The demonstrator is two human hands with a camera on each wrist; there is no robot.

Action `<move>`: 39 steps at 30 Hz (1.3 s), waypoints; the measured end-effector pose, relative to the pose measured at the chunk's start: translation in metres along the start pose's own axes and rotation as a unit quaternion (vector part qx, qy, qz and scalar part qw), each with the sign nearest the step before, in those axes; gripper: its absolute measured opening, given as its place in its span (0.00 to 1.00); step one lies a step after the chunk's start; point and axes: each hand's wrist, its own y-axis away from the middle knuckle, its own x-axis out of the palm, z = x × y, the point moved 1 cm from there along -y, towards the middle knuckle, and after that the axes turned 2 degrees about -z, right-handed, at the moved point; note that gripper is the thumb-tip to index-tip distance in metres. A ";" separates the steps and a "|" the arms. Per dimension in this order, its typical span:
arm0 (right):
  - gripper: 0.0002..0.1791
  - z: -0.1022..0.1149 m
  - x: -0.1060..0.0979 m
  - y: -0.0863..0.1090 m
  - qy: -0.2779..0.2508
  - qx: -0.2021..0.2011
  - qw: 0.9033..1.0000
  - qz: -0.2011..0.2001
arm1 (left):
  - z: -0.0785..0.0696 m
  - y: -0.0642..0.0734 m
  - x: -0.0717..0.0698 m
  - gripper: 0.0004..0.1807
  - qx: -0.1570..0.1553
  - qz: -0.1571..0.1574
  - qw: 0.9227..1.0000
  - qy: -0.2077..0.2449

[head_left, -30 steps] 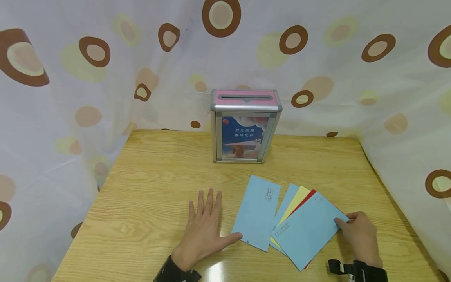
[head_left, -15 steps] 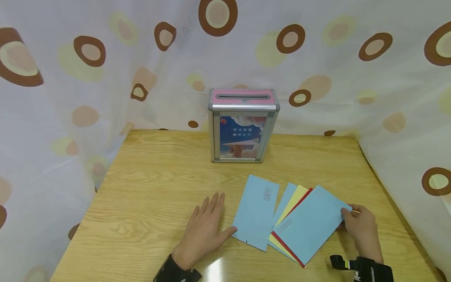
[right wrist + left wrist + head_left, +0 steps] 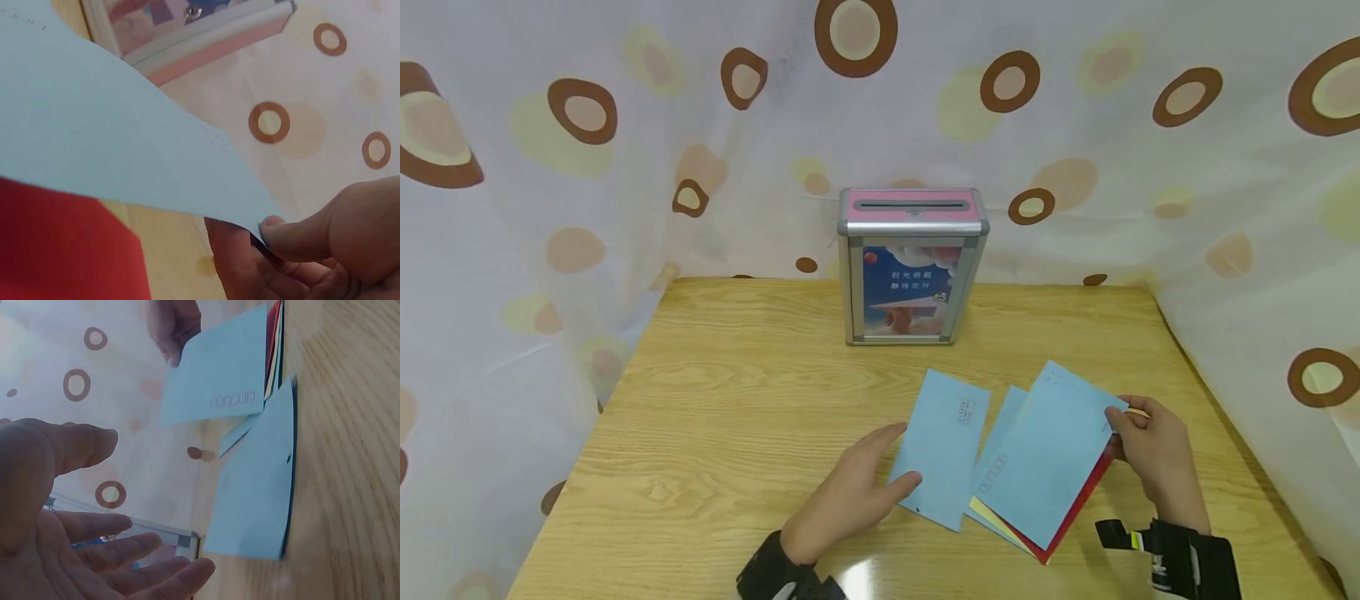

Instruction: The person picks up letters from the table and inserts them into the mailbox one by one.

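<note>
My right hand [image 3: 1157,458] pinches the far right corner of a light blue envelope [image 3: 1048,450] between thumb and fingers, raising it off the pile. In the right wrist view a red envelope [image 3: 62,247] shows below it. A yellow envelope [image 3: 991,517] and another blue one [image 3: 997,425] peek out from under the held envelope in the head view. My left hand [image 3: 850,496] has its fingers extended at the left side of a separate blue envelope [image 3: 943,446]; the left wrist view shows nothing in that palm.
A silver-framed letter box [image 3: 913,287] with a pink top and a slot [image 3: 913,205] stands at the back of the wooden table [image 3: 737,375]. A spotted white cloth [image 3: 1075,125] hangs behind and along both sides.
The right hand has lifted the top blue envelope and moved it away from me, baring more of the red one. The left hand has turned and shifted toward the left envelope.
</note>
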 end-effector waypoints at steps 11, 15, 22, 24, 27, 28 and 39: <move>0.27 0.038 0.027 -0.005 -0.050 -0.026 0.997 0.059 | 0.005 -0.011 0.023 0.37 -0.019 0.050 0.993 0.109; 0.26 0.051 0.040 -0.003 -0.087 -0.040 0.991 0.094 | 0.003 -0.011 0.027 0.36 -0.036 0.048 0.989 0.139; 0.25 0.069 0.060 0.001 -0.126 -0.056 0.983 0.124 | 0.003 -0.009 0.026 0.28 -0.064 -0.009 0.992 0.104; 0.25 0.072 0.064 0.001 -0.132 -0.064 0.981 0.125 | 0.005 -0.008 0.024 0.25 -0.068 -0.025 0.992 0.104; 0.24 0.079 0.068 0.002 -0.140 -0.081 0.979 0.126 | 0.008 -0.008 0.020 0.22 -0.070 -0.048 0.991 0.103; 0.24 0.082 0.070 0.003 -0.141 -0.088 0.978 0.127 | 0.009 -0.008 0.019 0.21 -0.070 -0.054 0.991 0.102; 0.14 0.131 0.078 0.006 -0.076 -0.222 0.967 0.103 | 0.013 -0.015 -0.002 0.13 -0.037 -0.115 0.987 0.105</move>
